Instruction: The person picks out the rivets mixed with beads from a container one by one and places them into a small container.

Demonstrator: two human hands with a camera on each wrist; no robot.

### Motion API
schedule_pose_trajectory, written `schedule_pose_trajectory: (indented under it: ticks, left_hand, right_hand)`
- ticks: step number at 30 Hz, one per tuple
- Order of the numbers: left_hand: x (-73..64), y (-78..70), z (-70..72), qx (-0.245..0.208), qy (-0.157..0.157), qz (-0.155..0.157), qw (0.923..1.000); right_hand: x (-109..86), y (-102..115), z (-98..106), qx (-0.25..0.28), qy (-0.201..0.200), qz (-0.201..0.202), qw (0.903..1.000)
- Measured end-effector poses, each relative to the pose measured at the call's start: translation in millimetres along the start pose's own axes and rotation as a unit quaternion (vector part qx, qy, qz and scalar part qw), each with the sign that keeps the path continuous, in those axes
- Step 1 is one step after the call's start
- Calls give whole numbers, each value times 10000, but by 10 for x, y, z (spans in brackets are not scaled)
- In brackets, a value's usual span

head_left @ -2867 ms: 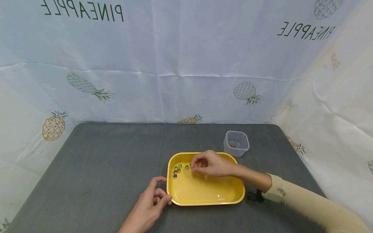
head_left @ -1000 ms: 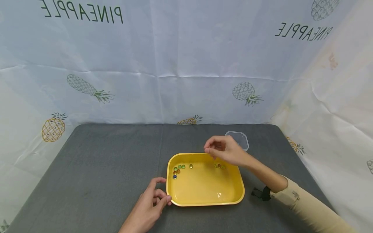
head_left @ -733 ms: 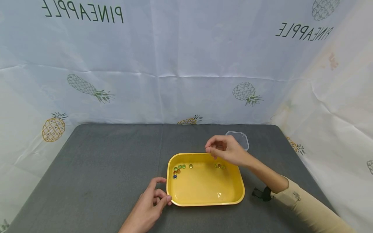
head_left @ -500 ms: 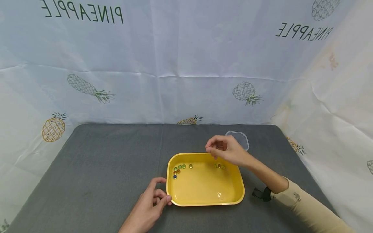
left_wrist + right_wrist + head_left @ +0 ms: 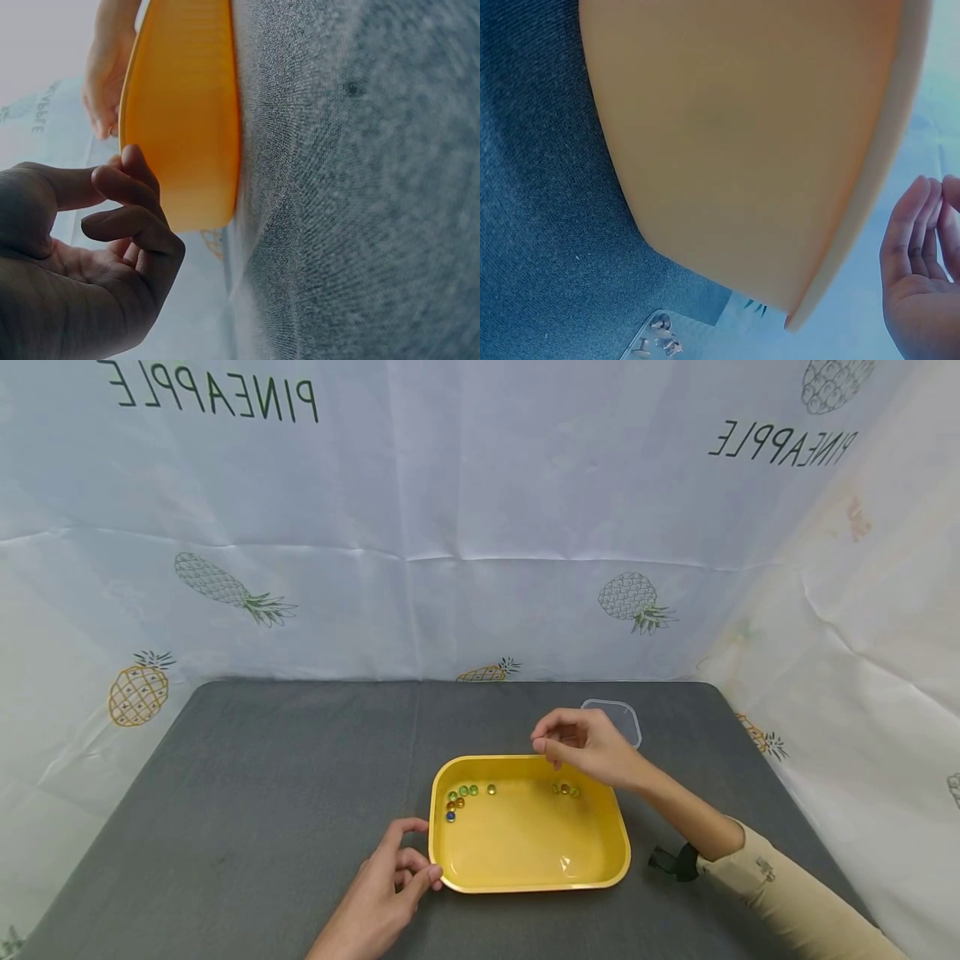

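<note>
A yellow tray (image 5: pixel 530 860) lies on the table with several small glass marbles in it. Green marbles (image 5: pixel 473 790), amber marbles (image 5: pixel 461 803) and one blue marble (image 5: pixel 451 817) gather near its far left corner. Three more marbles (image 5: pixel 566 789) sit in a short row at the far right. My left hand (image 5: pixel 382 889) holds the tray's rim at the near left corner; its curled fingers show close up in the left wrist view. My right hand (image 5: pixel 588 747) hovers over the far rim, fingers loosely bent, with nothing seen between them.
Behind the right hand stands a clear plastic box (image 5: pixel 626 718), partly hidden. Small metal pieces (image 5: pixel 664 337) show inside it in the right wrist view. A dark grey cloth covers the table (image 5: pixel 247 818), and a pineapple-print curtain (image 5: pixel 450 510) hangs behind.
From among the marbles, my right hand has drawn back right and up to above the far rim, then stayed nearly still. It now covers part of the box. My left hand keeps its place.
</note>
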State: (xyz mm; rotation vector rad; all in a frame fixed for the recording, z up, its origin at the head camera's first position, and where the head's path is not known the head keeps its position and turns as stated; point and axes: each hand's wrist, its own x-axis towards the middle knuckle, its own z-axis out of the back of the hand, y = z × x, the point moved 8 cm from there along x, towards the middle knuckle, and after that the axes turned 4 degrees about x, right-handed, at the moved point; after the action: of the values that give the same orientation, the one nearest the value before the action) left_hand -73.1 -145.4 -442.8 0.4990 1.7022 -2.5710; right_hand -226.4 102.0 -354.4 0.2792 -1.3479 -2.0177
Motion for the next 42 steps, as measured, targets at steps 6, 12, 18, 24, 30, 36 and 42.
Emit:
schedule_pose_trajectory:
  ticks: [6, 12, 18, 24, 30, 36, 42]
  left_hand:
    - [-2, 1, 0, -4, -2, 6, 10000]
    - [-8, -2, 1, 5, 2, -48, 10000]
    - [-13, -5, 3, 13, 3, -84, 10000]
    - [-15, -9, 3, -3, 21, -109, 9999]
    - [-14, -9, 3, -2, 16, -104, 9999]
    - [-15, -9, 3, 2, 10, -102, 9999]
    - [-5, -8, 1, -16, 18, -52, 10000]
  right_hand:
    - [-11, 4, 26, 33, -45, 20, 10000]
    - [-32, 0, 94, -52, -182, 104, 9998]
    - [-52, -26, 202, -138, -336, 155, 9992]
    - [-79, -85, 324, -331, -582, 135, 9977]
    - [-104, -112, 430, -415, -772, 153, 9960]
    - [-125, -130, 513, -404, -871, 145, 9953]
    - [-133, -170, 557, -392, -908, 182, 9949]
